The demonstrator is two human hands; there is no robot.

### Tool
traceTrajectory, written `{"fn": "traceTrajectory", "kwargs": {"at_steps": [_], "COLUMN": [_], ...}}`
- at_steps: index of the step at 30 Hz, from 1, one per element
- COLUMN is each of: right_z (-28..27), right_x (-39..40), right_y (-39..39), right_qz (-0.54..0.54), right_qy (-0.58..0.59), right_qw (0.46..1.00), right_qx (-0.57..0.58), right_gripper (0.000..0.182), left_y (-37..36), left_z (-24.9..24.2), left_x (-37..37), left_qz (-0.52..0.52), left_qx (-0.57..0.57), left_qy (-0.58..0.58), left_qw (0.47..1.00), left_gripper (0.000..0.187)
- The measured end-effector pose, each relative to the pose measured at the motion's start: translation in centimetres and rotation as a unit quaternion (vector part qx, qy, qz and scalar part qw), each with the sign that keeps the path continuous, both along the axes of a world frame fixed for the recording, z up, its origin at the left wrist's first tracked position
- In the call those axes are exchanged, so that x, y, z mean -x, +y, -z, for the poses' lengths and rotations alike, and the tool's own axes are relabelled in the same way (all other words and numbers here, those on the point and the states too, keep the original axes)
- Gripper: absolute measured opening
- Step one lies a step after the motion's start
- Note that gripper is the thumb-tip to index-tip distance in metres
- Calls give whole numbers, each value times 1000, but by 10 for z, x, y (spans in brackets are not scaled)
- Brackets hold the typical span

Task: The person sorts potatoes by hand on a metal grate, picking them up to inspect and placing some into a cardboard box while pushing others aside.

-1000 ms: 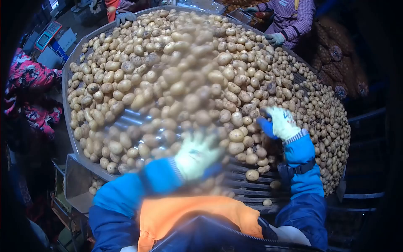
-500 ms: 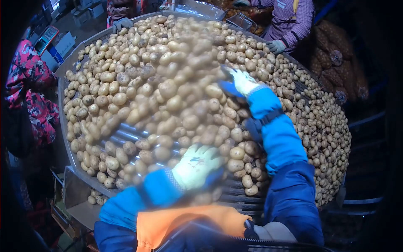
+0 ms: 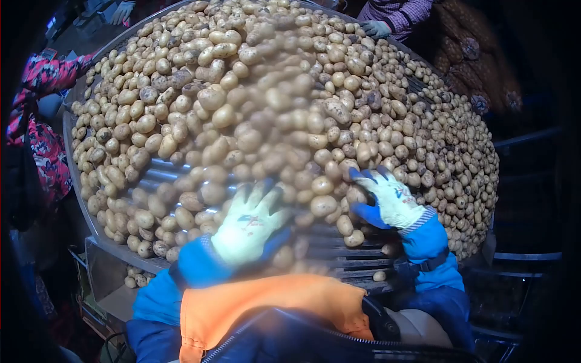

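Spread flat and empty, the left hand in its pale, blue-palmed glove lies fingers-forward on the blurred near edge of the potatoes, which are heaped over a wide roller table. Whether its fingertips press any single potato cannot be told through the blur. To its right, the right hand is also open, fingers splayed and cupped against the pile's near face, touching potatoes just ahead and to its left. Both hands sit at the heap's front edge, with the mass lying straight ahead and rising away. Each glove back bears a small red mark, too smeared to read. Farther right, another person's gloved hand rests at the far rim.
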State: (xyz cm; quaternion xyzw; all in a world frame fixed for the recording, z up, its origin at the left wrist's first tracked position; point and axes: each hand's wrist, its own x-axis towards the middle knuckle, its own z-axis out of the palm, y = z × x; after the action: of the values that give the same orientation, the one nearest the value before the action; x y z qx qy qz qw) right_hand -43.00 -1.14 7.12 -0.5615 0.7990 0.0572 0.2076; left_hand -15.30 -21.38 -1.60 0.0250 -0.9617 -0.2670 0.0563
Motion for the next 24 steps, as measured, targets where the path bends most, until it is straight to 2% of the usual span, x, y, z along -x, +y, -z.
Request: {"fn": "traceTrajectory", "kwargs": {"at_steps": [1, 3, 4, 5, 7, 8, 9, 10, 12, 13, 15, 17, 18, 19, 21, 22, 23, 24], "right_z": [-7, -14, -13, -17, 3, -6, 12, 17, 49, 47, 54, 59, 59, 52, 53, 40, 29, 19], "right_x": [2, 24, 28, 31, 54, 56, 78, 77, 92, 87, 101, 106, 100, 87, 66, 52, 40, 29], "right_y": [7, 7, -4, -20, -50, -77, -93, -121, -166, -183, -201, -199, -198, -195, -186, -182, -187, -192], "right_qz": [-1, 109, 94, 123, 128, 140, 82, 76, 21, 35, 61, 109, 128, 155, -6, -201, -88, 37], "right_qy": [-9, -83, -27, -3, 8, 21, 21, 90, 98, 88, 3, -182, -271, -376, -363, -273, -340, -397], "right_qw": [999, 990, 990, 985, 960, 969, 974, 983, 995, 995, 997, 967, 938, 895, 893, 889, 903, 895], "right_qx": [43, 30, 97, 124, 250, 203, 208, 141, 20, -5, 44, 139, 173, 185, 264, 306, 249, 202], "right_gripper": [66, 55, 46, 44, 45, 52, 62, 64, 71, 66, 55, 44, 41, 38, 38, 37, 44, 52], "left_y": [1, 5, 5, 5, 5, 4, 2, 0, -1, -2, -2, -3, -5, -7, -6, -7, -13, -16], "left_z": [-3, -3, -3, -4, -14, -18, -15, -8, -5, -8, -14, -5, -12, -20, -14, -10, -5, 0], "left_x": [-2, -2, -2, -1, 0, 0, 0, -1, -5, -6, -11, -12, -7, -2, 2, 4, 9, 12], "left_qz": [11, 26, 30, 33, -12, -36, -51, -67, -95, -118, -162, -184, -200, -235, -190, -163, -133, -119], "left_qx": [-9, -55, -89, -123, -170, -192, -192, -191, -182, -211, -271, -420, -583, -720, -813, -850, -881, -904], "left_qy": [9, 29, 41, 52, 82, 98, 102, 106, 131, 111, 68, 63, 43, 36, 133, 166, 175, 174], "left_qw": [1000, 998, 995, 990, 982, 976, 975, 973, 970, 964, 946, 886, 786, 653, 534, 472, 419, 372], "left_gripper": [45, 40, 37, 34, 30, 28, 27, 27, 26, 28, 30, 38, 48, 58, 63, 65, 67, 67]}}
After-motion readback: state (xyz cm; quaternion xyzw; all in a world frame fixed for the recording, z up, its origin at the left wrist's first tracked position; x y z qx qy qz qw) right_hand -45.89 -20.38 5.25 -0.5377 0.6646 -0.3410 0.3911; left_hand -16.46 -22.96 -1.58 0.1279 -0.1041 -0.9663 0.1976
